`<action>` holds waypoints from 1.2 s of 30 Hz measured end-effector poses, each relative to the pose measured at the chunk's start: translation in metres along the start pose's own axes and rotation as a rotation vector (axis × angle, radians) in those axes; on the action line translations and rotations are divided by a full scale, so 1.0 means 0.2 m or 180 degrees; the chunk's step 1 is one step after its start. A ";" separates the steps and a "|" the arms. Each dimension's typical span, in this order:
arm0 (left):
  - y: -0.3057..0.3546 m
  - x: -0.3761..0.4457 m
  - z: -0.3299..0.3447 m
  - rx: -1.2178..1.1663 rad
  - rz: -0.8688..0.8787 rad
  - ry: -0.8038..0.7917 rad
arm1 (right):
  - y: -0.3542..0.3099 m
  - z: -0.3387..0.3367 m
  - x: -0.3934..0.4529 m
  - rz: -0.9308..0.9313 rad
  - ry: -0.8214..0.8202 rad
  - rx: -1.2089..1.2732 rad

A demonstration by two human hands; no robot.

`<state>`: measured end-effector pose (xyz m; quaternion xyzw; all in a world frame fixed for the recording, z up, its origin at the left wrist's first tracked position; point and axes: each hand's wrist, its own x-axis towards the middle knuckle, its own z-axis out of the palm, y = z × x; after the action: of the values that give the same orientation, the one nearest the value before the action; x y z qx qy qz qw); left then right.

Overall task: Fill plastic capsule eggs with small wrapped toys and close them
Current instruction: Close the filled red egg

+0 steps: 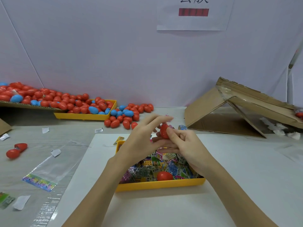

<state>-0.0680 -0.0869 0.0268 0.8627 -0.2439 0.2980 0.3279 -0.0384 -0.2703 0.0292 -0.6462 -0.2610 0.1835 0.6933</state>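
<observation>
Both hands meet above the yellow tray [160, 185] of small wrapped toys [165, 166]. My right hand [185, 145] grips a red capsule egg [164, 131], thumb on its front. My left hand [144, 138] is beside the egg with its fingers stretched out over the top; its fingertips touch or nearly touch the egg. A red egg half [164, 175] lies among the toys in the tray. Whether the held egg is closed is hidden by my fingers.
A second yellow tray [85, 116] and a cardboard sheet [24, 105] at the back left hold several red and blue eggs; more lie loose [127, 117]. An open red egg [16, 150] and plastic bags [49, 171] lie left. A collapsed cardboard box [237, 108] stands right.
</observation>
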 end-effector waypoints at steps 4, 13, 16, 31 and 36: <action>0.02 0.00 0.00 0.0300 0.0110 0.0217 | -0.01 0.00 0.02 0.0129 0.0095 0.0057; -0.02 0.01 -0.13 -0.0087 -0.0531 0.0434 | 0.07 0.00 0.01 -0.0560 -0.0047 -0.3907; -0.05 0.00 -0.13 -0.0065 -0.0597 0.0382 | 0.09 0.02 0.02 -0.0508 -0.0036 -0.4298; -0.05 0.02 -0.12 -0.2721 -0.1889 0.0278 | -0.02 -0.08 0.01 -0.0640 0.0787 -0.2206; -0.03 0.02 -0.10 -0.2927 -0.1911 0.0144 | -0.03 -0.08 0.00 -0.0561 0.0836 -0.1777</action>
<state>-0.0676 -0.0692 0.0394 0.6556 -0.0850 0.0725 0.7468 -0.0297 -0.2828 0.0357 -0.8045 -0.2645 -0.0410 0.5302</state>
